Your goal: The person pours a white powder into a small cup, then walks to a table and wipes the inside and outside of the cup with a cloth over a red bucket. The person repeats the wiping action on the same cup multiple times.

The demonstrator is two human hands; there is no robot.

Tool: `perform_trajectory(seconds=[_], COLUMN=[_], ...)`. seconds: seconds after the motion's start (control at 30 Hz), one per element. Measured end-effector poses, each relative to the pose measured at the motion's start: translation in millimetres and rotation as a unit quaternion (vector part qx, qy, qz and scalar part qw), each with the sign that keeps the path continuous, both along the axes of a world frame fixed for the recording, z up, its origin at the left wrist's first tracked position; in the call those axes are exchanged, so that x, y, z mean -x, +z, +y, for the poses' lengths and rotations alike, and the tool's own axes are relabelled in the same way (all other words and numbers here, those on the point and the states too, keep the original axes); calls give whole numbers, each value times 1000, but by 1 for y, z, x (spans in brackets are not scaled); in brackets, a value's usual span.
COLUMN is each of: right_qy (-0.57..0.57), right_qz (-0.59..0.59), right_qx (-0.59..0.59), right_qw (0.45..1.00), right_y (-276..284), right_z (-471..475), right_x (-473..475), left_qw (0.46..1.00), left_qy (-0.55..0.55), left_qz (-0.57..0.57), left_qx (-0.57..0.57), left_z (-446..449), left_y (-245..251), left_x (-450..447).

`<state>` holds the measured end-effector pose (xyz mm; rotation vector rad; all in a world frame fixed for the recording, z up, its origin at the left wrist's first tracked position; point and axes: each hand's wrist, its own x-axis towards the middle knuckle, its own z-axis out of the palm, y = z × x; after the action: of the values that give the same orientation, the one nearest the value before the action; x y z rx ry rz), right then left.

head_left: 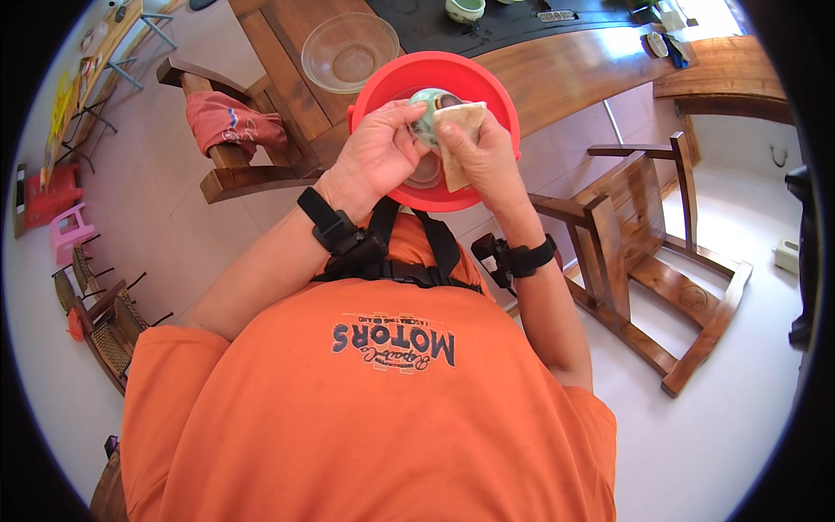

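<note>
My left hand grips a small pale-green ceramic vessel with dark decoration. Its exact kind is hard to tell, since fingers and cloth cover part of it; a brown patch shows near its top. A folded beige cloth is pinched in my right hand and lies against the vessel's right side. Both hands are over a red plastic bucket directly before my body. Below the vessel, a round, translucent form shows inside the bucket, partly hidden by my hands.
A clear glass bowl stands on the wooden table, beside a black tea tray bearing a pale cup. One wooden chair is at right. Another chair, at left, has a red cloth over its arm.
</note>
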<state>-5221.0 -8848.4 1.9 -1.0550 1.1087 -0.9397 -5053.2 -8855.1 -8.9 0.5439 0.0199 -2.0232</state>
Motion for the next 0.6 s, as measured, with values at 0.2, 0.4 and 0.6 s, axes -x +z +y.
perform_trajectory(seconds=[0.2,0.4,0.6], right_qy=[2,15,14], right_qz=[165,81,23], right_qx=[34,-15,-66], right_qw=[986,996,997], right_y=[0,-2,1], right_z=[1,1,-1], right_x=[1,1,8], left_qw=[996,994,993], left_qy=[8,-7,-23], left_qz=[-78,-86,-99], left_qx=[34,61,54], left_z=[4,4,6], left_y=[-4,-4,-2], left_x=[8,2,-5])
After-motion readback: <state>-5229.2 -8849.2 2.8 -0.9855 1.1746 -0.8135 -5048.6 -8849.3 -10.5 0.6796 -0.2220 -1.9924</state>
